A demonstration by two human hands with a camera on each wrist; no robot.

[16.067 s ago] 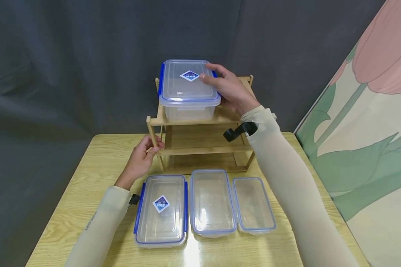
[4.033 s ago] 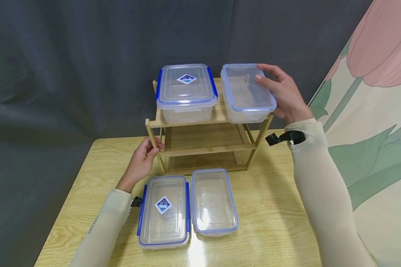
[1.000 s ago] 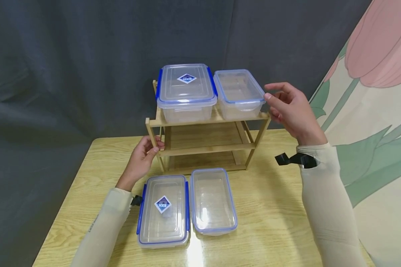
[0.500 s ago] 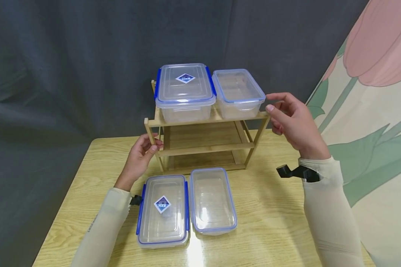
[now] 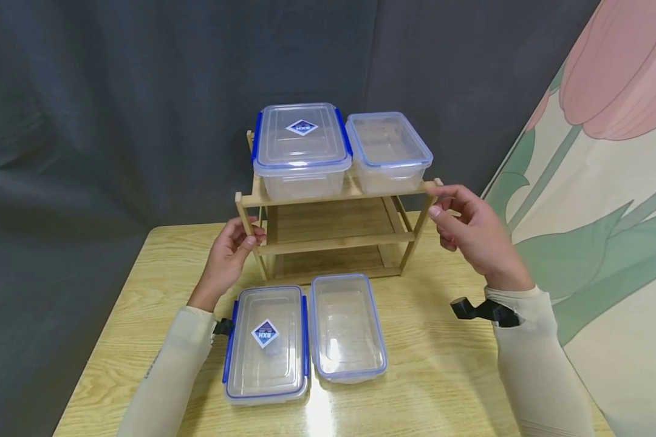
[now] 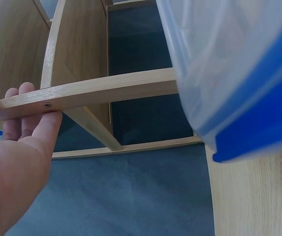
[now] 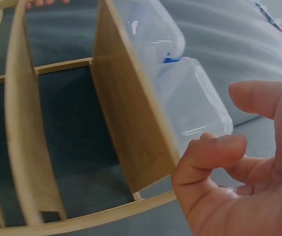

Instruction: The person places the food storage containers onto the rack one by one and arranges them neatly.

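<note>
In the head view, a three-tier wooden rack point(image 5: 339, 246) stands at the back of the table. My left hand point(image 5: 224, 261) grips its front left post, fingers behind and thumb in front; the left wrist view shows the same post point(image 6: 106, 91) in the hand. On the top shelf sit a lidded clear food container point(image 5: 303, 152) with blue side clips and a smaller clear container point(image 5: 390, 152) with a pale blue rim. My right hand point(image 5: 478, 233) is at the rack's top right corner, thumb and index finger apart; whether it touches the post I cannot tell.
On the table point(image 5: 443, 364) before the rack lie a flat lidded container point(image 5: 265, 370) with blue clips and a blue-rimmed clear container point(image 5: 347, 328), side by side. A dark curtain point(image 5: 197, 109) hangs behind. A flower-patterned panel point(image 5: 634, 261) borders the right.
The smaller container was set down on the top shelf and let go. My right hand then moved down from it to the rack's corner. The left hand kept its hold.
</note>
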